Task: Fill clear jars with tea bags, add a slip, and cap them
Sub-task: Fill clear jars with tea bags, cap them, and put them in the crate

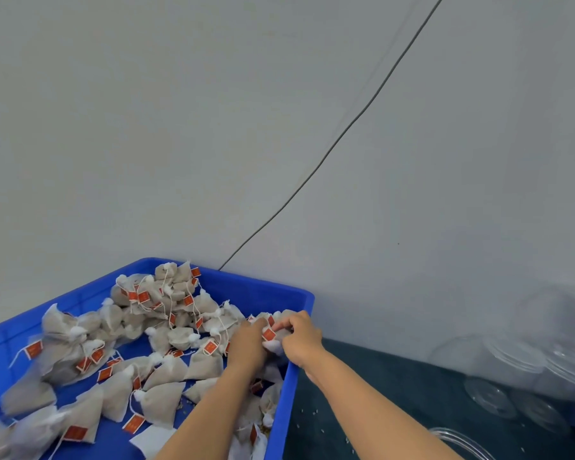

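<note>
Nearest the camera, two bare forearms reach forward over the near right corner of the blue tray (297,376), and they meet where the work is: a small bunch of tea bags (273,338) held at the tray's right wall, just inside its rim. The left hand (246,343) lies knuckles-up over the tray with its fingers curled down onto the bunch, while the right hand (301,338) comes in across the rim, wrist bent, and pinches at the bags and an orange tag between thumb and fingertips. Both hands grip bags, apparently gathering a handful and freeing tangled strings before loading a jar. The rest of the tea bags (130,343) lie loose across the tray floor to the left, heaped deepest toward the tray's far corner, strings and tags crossing one another, which probably explains the two-handed sorting. To the right of the tray, on the dark table (395,393), clear jars (498,366) stand grouped and blurred, within easy reach for filling. A thin cable (346,127) runs up the grey wall behind the tray.
</note>
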